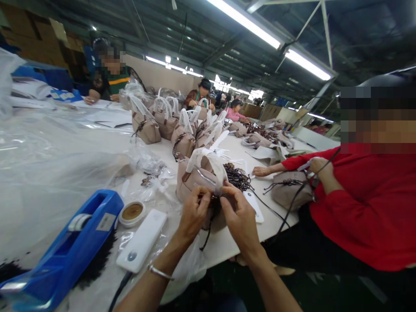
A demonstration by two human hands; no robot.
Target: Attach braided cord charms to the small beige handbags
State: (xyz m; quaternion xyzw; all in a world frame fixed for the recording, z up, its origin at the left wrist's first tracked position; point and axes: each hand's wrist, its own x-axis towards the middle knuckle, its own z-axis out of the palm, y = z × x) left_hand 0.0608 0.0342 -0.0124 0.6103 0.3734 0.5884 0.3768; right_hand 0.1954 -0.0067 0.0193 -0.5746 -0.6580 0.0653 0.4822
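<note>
A beige handbag (186, 184) stands in front of me at the table edge, its handles (212, 161) wrapped in white material. Both my hands are at its front, around a dark braided cord (211, 223) whose knotted end hangs down the bag. My left hand (194, 214) pinches the cord with thumb and fingers. Close beside it, my right hand (240, 214) is also closed at the cord, its fingers near the base of the wrapped handle. My fingertips partly hide the cord. Behind the bag lies a heap of dark braided cords (238, 177).
A blue tape dispenser (81, 242), a round tin (132, 212) and a white corded device (142, 240) lie at left, beside plastic sheeting (58, 173). More handbags (146, 126) stand behind. At right, a co-worker in red (367, 208) handles another handbag (286, 199).
</note>
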